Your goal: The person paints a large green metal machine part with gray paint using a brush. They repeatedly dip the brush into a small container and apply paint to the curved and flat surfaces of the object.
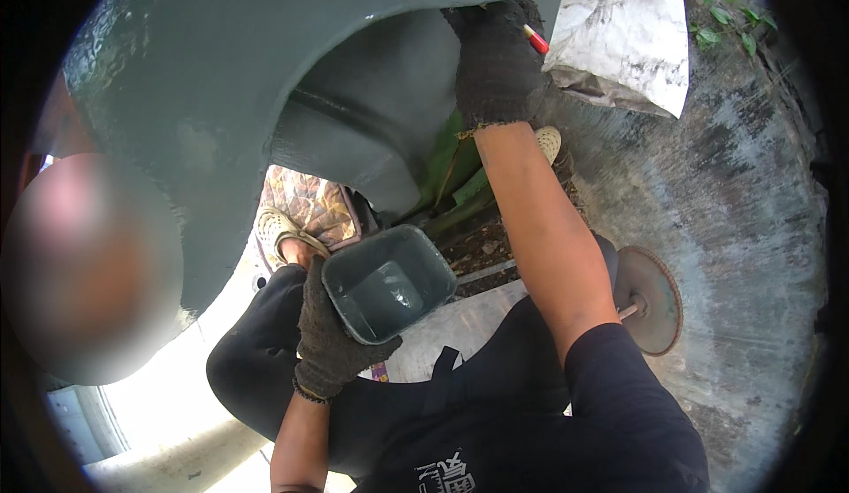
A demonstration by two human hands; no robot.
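Note:
My left hand [334, 332], in a dark knit glove, grips the side of a rectangular plastic tub [348, 316] at my lap. Dark grey-green liquid that looks like paint [376, 303] lies in the tub, with a bright reflection on it. Gloved too, my right hand [497, 64] is reached far forward, closed around a thin handle [535, 38] with a red and cream end. The handle's other end is hidden by the glove. Beside and above that hand curves a large grey panel [221, 77] with wet-looking shine and a big rounded opening.
A crumpled white sack [619, 38] lies at the far right on worn concrete [707, 201]. A rusty round disc [650, 300] stands by my right side. Green leaves [455, 170] and a patterned cloth [305, 201] show below the panel. A blurred patch [93, 267] covers the left.

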